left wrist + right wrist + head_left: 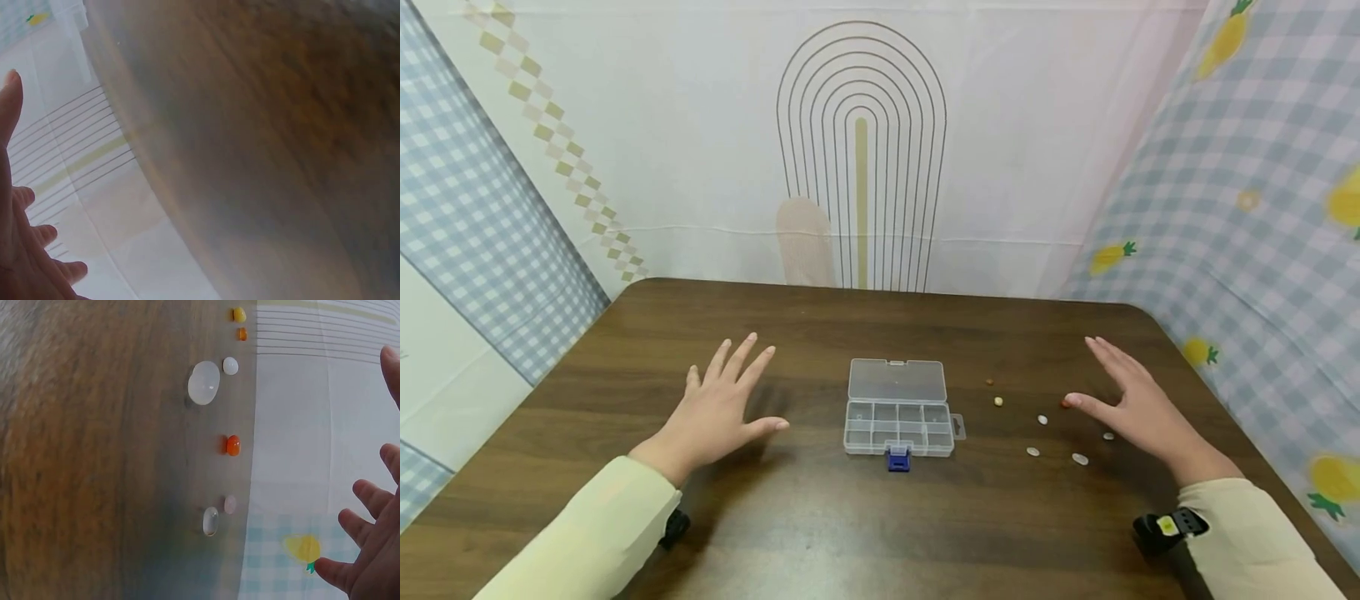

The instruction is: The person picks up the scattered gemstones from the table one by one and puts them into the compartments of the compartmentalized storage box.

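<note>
A clear plastic compartment box (859,448) lies on the table between the hands, its lid (898,380) swung back and a blue latch (898,460) at its front. My left hand (718,417) hovers left of the box with fingers spread, holding nothing. To the right, my right hand (1146,417) is held above the table with straight fingers and nothing in its grasp. Near it lie several small smooth beads or stones: a yellow one (239,314), an orange one (242,334), a red-orange one (233,445), a large whitish one (204,382) and a clear one (211,521).
The brown wooden table (820,533) has rounded far corners. Behind it hangs a white cloth (1022,125) printed with arches. Checked cloth (1225,217) with pineapples borders the right side. A black wrist strap (1168,529) sits at the right cuff.
</note>
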Demonstrator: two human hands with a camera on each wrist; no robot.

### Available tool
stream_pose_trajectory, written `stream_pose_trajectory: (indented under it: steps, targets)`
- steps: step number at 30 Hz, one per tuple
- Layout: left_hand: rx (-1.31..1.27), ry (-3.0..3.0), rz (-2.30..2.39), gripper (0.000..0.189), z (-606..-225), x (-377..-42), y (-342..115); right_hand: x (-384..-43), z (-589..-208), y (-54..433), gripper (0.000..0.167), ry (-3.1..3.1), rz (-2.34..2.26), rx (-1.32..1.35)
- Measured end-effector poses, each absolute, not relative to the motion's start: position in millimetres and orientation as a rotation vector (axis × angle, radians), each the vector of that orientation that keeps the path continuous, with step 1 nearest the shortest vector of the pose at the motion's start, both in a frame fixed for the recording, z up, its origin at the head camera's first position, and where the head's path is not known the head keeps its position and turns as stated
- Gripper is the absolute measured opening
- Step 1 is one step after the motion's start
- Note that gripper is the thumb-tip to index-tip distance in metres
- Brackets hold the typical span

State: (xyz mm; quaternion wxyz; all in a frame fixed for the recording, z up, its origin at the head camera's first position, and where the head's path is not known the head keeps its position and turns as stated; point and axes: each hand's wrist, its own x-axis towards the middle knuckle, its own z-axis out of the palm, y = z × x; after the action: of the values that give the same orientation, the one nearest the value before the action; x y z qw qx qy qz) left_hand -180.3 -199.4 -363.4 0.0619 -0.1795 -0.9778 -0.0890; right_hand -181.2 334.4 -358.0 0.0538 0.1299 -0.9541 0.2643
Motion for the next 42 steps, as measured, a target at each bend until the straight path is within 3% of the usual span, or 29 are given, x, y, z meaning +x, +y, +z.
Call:
stream_pose_trajectory:
  steps: [21,42]
  targets:
    - [-0.792,-2.918,-0.437,0.094,-359,-190,-167,-184,-364,351,0.087,-3.059,0.925,0.137]
    - [-0.939,-3.019,-0.430,0.095,-368,-194,-137,-181,-370,363,0.076,-3.046,1.019,0.103]
